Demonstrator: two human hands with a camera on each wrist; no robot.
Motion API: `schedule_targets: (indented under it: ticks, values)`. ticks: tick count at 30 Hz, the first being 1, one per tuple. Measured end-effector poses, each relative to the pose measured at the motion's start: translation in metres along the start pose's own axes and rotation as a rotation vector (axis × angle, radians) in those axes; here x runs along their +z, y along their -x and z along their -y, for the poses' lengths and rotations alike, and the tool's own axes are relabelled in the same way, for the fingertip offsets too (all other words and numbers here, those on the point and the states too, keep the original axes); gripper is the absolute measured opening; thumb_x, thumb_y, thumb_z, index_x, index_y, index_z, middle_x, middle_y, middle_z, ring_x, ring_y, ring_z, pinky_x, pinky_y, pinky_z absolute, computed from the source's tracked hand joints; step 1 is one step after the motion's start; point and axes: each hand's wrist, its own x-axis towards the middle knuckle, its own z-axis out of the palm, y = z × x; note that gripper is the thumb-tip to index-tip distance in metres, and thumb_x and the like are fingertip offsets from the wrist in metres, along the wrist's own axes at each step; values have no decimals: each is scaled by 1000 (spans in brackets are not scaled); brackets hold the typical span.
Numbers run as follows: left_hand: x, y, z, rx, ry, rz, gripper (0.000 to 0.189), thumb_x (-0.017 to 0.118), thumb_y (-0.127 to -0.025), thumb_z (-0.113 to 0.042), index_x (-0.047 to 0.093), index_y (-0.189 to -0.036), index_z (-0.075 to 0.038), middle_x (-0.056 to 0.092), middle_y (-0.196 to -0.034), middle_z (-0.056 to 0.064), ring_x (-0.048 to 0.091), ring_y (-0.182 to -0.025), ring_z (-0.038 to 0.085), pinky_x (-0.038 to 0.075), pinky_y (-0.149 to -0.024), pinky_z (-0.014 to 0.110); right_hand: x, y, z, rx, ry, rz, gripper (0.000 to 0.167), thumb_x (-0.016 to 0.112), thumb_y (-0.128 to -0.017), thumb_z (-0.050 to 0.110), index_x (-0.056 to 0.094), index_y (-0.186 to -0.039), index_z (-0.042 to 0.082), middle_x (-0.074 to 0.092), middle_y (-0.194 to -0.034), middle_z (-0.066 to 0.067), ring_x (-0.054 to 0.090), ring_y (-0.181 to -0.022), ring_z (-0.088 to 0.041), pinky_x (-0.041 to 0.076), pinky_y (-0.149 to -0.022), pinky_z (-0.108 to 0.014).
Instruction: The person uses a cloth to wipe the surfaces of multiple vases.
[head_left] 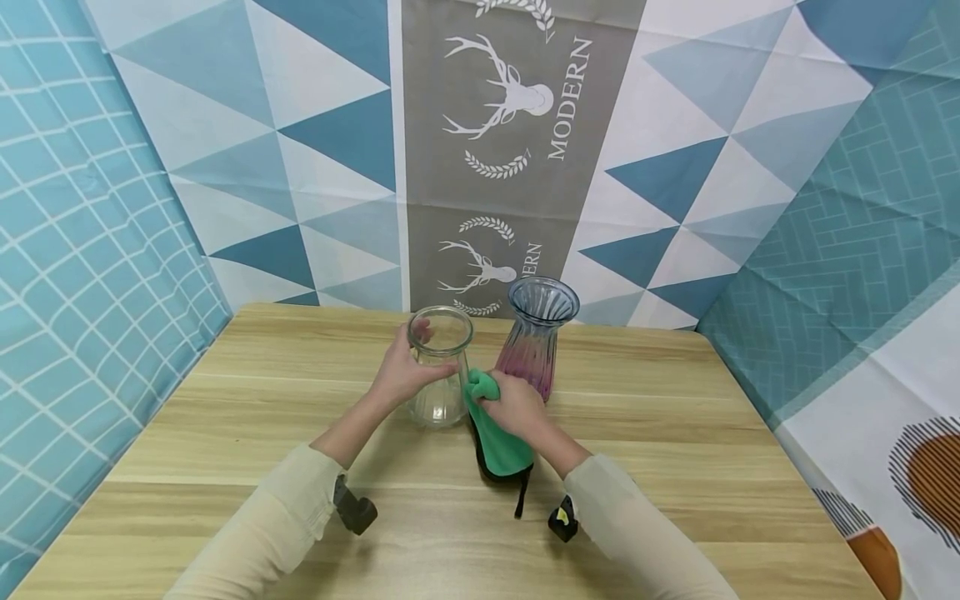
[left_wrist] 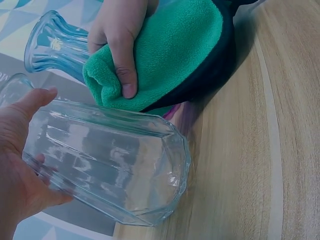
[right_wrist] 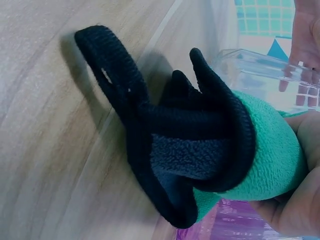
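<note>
A clear ribbed glass vase (head_left: 438,407) with a wide round rim stands on the wooden table. My left hand (head_left: 402,373) grips it below the rim, thumb on the near side and fingers round the back. In my right hand (head_left: 519,406) a green cleaning cloth (head_left: 504,446) with dark edging is bunched between thumb and fingers. Its lower end hangs down, and a black hanging loop (right_wrist: 112,70) shows in the right wrist view. The cloth is close beside the clear vase; whether they touch I cannot tell. Behind the right hand stands a blue-to-pink ribbed glass vase (head_left: 534,333), partly hidden.
The wooden table (head_left: 247,467) ends at a patterned cloth backdrop (head_left: 330,150) just behind both vases. Blue tiled-pattern cloth (head_left: 82,250) hangs on the left side, and more patterned cloth on the right. A small black camera (head_left: 356,508) is strapped at the left wrist.
</note>
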Motion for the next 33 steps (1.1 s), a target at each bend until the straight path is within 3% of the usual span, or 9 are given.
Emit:
schedule_targets:
  ticks: [7,15,21,33]
  values:
    - [0,2,-1,-14,5,-8,90,83,-69,-27,31,-139,-5,46,-138,15,40,-131,30,31,-110,50,0,1,-1,-8,-6,-19,35,66,-86,31,61,-118,19,67,-87,-2,60,-72,-16,48,-62,-34]
    - [0,3,-2,-26,10,-22,89,84,-68,-27,33,-137,-5,48,-137,15,41,-130,30,34,-109,48,-1,-1,1,-64,-77,-191,39,69,-84,27,61,-122,20,69,-106,-3,66,-88,-21,52,-71,-40]
    - [1,4,-2,-20,35,-27,88,83,-69,-22,31,-138,-4,47,-139,16,42,-132,29,33,-110,46,-7,-5,6,-114,-114,-268,38,68,-85,27,61,-122,18,67,-110,-5,65,-91,-22,52,-72,-41]
    - [2,3,-1,-3,64,-22,87,83,-69,-16,31,-137,-1,46,-139,20,42,-132,29,33,-111,41,-18,-7,14,-132,-132,-278,38,67,-86,29,61,-122,16,67,-110,-7,64,-91,-23,51,-71,-38]
